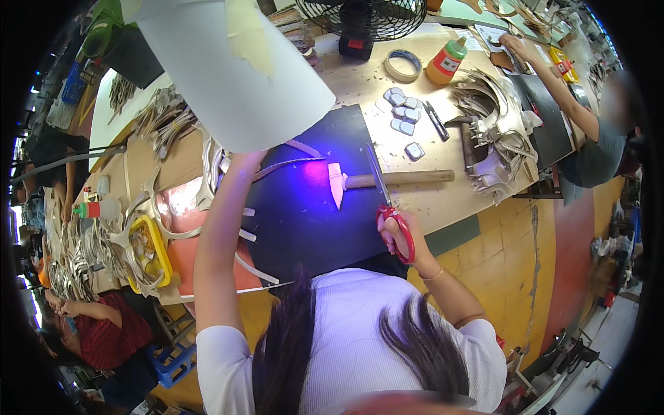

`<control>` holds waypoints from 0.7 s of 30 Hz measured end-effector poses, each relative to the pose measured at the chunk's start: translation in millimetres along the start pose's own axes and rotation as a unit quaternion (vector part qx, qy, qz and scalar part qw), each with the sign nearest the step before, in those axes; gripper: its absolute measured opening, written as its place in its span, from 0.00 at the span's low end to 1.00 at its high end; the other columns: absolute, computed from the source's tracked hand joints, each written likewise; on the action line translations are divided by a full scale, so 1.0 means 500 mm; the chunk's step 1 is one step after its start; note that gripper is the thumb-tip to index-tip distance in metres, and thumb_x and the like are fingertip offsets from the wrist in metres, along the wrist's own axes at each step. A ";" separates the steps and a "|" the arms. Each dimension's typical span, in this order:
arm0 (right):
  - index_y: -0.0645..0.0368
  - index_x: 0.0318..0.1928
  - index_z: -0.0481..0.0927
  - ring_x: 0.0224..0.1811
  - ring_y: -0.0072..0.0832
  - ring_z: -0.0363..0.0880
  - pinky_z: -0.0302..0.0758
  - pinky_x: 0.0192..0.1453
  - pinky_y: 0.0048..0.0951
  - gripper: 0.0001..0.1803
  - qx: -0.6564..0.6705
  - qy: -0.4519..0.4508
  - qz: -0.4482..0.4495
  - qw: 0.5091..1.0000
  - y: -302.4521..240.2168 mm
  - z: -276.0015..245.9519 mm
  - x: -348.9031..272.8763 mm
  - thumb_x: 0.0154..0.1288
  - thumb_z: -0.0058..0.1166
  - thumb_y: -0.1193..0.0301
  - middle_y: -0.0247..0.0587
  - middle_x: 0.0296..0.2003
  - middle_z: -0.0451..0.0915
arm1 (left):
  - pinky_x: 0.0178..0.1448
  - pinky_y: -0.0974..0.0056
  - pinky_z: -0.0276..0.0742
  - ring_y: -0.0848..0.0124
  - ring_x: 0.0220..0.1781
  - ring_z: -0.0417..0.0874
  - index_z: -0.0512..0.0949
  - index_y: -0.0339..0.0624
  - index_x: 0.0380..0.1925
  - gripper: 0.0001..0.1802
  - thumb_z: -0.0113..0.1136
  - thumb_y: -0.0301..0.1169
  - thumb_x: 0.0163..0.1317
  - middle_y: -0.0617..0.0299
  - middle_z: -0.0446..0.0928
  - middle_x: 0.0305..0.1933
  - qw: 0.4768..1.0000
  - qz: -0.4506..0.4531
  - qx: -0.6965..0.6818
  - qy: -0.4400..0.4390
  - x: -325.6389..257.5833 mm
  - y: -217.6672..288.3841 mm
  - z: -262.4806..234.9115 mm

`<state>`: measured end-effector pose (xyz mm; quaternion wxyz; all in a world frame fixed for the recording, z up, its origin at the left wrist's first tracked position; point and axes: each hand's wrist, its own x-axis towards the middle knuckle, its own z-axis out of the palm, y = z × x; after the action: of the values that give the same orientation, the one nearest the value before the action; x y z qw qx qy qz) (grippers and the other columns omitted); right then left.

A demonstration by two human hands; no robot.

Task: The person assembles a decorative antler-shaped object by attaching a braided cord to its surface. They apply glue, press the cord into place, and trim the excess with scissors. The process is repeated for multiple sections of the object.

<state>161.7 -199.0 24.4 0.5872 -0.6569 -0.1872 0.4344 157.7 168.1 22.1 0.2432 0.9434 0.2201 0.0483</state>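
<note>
My right hand [401,238] is closed round the red handles of a pair of scissors [382,181], whose blades point away from me and cross over the wooden handle of a hammer. That hammer [422,177] lies on a black mat [297,238], its pale head lit pinkish by violet light. My left hand [247,160] reaches under the rim of a large white cylindrical shade [238,76], which hides its fingers. Thin strips [287,164] lie on the mat beside that hand; whether it grips one is hidden.
Small grey-white pieces [403,111], a black pen or cutter [436,121], a tape roll [402,66] and a glue bottle [447,61] lie beyond the mat. Curved pale parts [494,131] are heaped right; more surround a yellow tray [155,252] left. A fan [363,17] stands behind. Other people work on both sides.
</note>
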 end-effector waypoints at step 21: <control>0.55 0.33 0.75 0.14 0.14 0.68 0.66 0.18 0.18 0.26 0.019 -0.004 0.023 1.000 -0.022 0.007 0.007 0.66 0.60 0.43 0.23 0.17 0.67 | 0.50 0.55 0.77 0.57 0.46 0.81 0.81 0.48 0.51 0.15 0.59 0.31 0.64 0.58 0.77 0.54 0.947 0.165 0.216 0.172 0.077 -0.034 -0.025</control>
<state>163.7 -191.3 33.8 0.5888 -0.6478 -0.1659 0.4541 183.3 203.7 24.4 -0.0196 0.9738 0.1048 0.2010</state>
